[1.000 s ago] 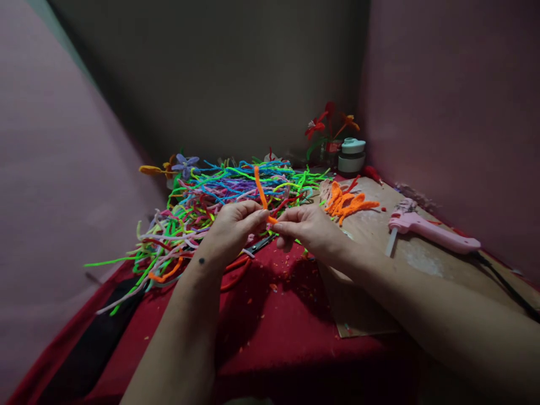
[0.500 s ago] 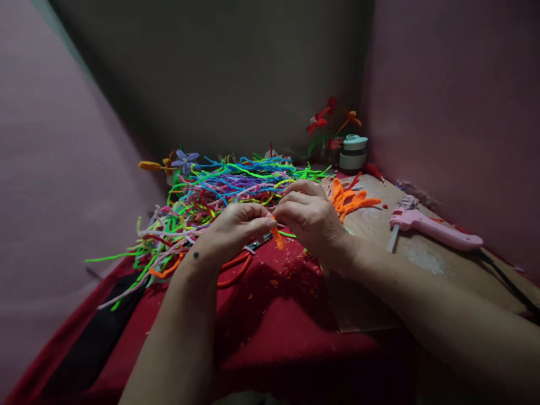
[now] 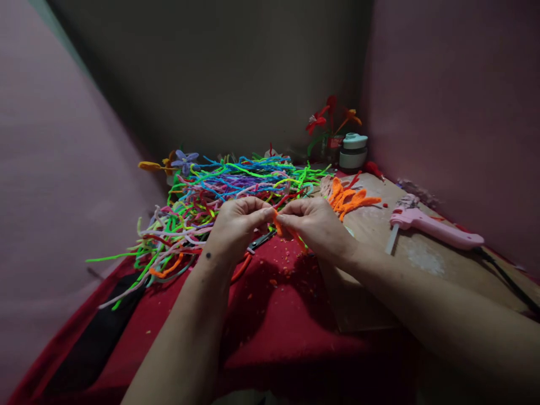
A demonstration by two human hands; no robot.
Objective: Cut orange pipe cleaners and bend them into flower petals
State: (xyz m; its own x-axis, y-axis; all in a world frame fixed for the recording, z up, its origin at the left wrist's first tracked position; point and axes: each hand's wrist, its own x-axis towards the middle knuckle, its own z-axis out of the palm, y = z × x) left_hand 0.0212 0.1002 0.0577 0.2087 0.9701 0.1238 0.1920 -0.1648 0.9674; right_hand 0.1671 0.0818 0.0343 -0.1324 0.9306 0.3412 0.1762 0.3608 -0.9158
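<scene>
Your right hand point(image 3: 316, 225) sits lower now; it and your left hand point(image 3: 238, 222) pinch an orange strip point(image 3: 277, 224), seemingly unfinished; orange loops point(image 3: 352, 200) look done

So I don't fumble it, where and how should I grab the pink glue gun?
Grip the pink glue gun by the middle of its long handle, I'd suggest, with your right hand once free, from above and the near side. It lies on the brown board, its cord leaving the right end, its grimy head and pale stick at the left, the wall beyond.
</scene>
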